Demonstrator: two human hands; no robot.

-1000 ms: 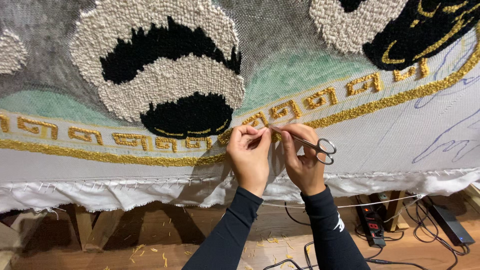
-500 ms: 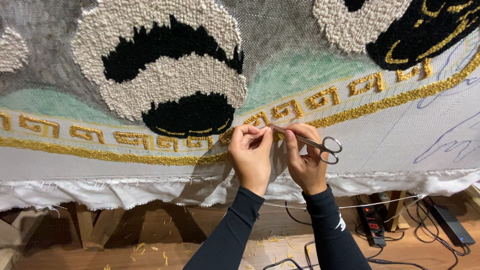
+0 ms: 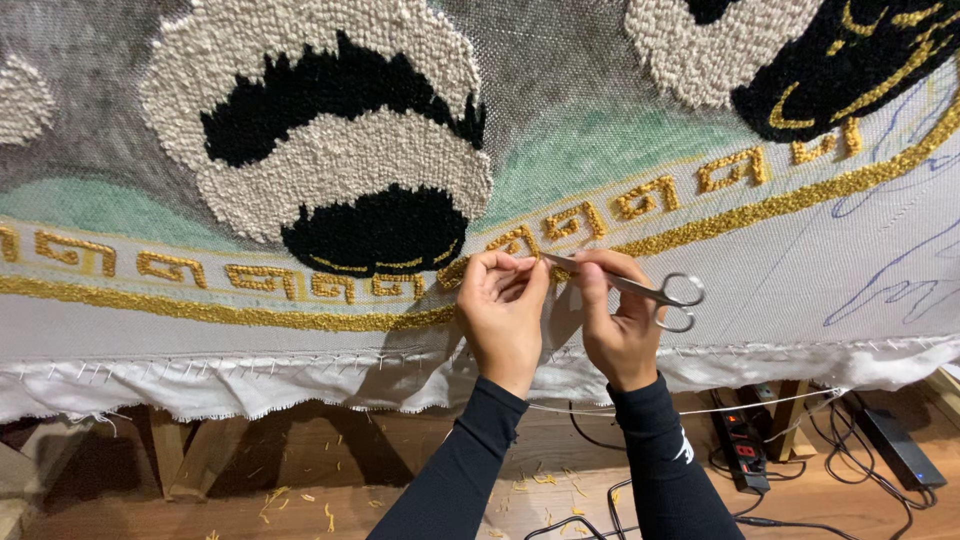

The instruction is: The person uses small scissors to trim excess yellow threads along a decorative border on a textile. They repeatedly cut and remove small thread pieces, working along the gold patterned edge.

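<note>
The rug point(image 3: 300, 180) stands stretched on its frame and fills the upper part of the picture; the work is at the gold border point(image 3: 720, 205), near the middle of the frame, just below the black and cream tufted patch.

The left hand point(image 3: 503, 310) is closed, thumb and fingertips pinched together right at the gold yarn, though whether it holds a strand is too small to tell. The right hand point(image 3: 620, 325) grips the scissors point(image 3: 640, 290), fingers wrapped around the shanks with the loops sticking out to the right, and the blade tips point left, touching the cloth just beside the left fingertips.

To do this trimming well, it seems best to keep the stray yarn pulled gently away from the cloth so only it meets the blades. The tips should lie nearly flat to the pile, not angled into the grey backing cloth point(image 3: 780, 290), which a poke could snag or cut. Small snips suit the narrow gold pattern; a long cut risks nicking neighbouring loops. The left fingertips sit very near the blades, so they should stay behind the cutting line.

Yellow clippings point(image 3: 540, 482) lie on the wooden floor point(image 3: 800, 500) at the bottom of the frame, beside black cables point(image 3: 905, 445).
</note>
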